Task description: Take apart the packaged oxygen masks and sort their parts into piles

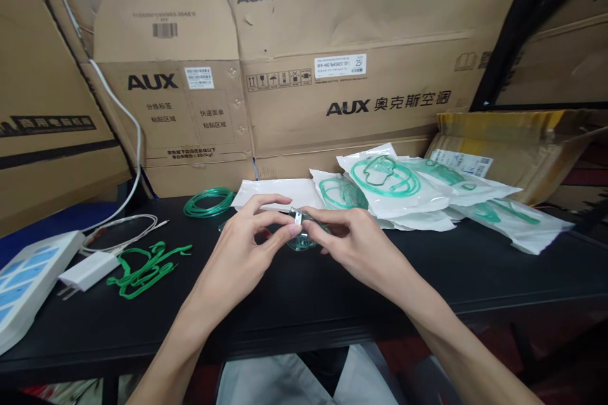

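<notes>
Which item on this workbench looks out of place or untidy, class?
The green strap lies loose and tangled on the black table beside the white charger, while the sealed bags are stacked neatly. Both hands hold a clear mask.

Clear, glossy green-tinted plastic mask [304, 239] with a small bright metal strip [297, 218]. Matt black smooth tabletop [304, 304]. Sealed bags [394, 186] of shiny translucent film. Coiled tubing [209, 202], smooth green plastic. Green strap [142, 266], flat and matt. Brown cardboard boxes [332, 76], dull, creased paper surface.
</notes>
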`<state>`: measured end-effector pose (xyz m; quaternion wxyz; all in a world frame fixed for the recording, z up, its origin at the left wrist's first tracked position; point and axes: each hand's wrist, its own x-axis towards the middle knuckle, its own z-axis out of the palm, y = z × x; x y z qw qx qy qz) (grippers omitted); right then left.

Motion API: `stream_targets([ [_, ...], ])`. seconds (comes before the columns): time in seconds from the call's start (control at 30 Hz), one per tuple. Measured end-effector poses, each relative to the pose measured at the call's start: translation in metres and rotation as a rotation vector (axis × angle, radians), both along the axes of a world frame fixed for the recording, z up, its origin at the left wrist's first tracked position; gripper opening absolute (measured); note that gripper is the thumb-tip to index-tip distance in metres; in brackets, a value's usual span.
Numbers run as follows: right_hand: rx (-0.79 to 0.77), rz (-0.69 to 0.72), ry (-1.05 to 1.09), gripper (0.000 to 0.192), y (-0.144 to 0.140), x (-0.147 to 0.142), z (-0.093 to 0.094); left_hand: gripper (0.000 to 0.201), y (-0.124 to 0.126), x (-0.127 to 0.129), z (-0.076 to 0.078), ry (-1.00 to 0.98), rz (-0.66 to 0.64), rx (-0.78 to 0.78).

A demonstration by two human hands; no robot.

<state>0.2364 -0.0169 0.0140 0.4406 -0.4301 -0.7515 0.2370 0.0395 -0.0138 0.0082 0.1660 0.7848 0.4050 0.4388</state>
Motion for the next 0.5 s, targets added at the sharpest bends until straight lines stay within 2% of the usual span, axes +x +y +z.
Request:
stream_targets([
  [0.17,-0.042,-0.015,0.002,0.032,-0.0015,0.0014,0.0015,0.017,0.0028,-0.0007,-0.0014,0.043,-0.031,0.057],
  [0.33,-0.024,-0.023,-0.018,0.031,-0.0022,0.0045,0.0015,0.018,0.0028,0.0024,-0.0012,0.019,-0.036,0.046],
  [0.5,-0.019,0.018,-0.062,0.032,-0.0022,0.0059,0.0024,0.011,0.0001,0.0011,0.0004,0.043,-0.035,0.096],
])
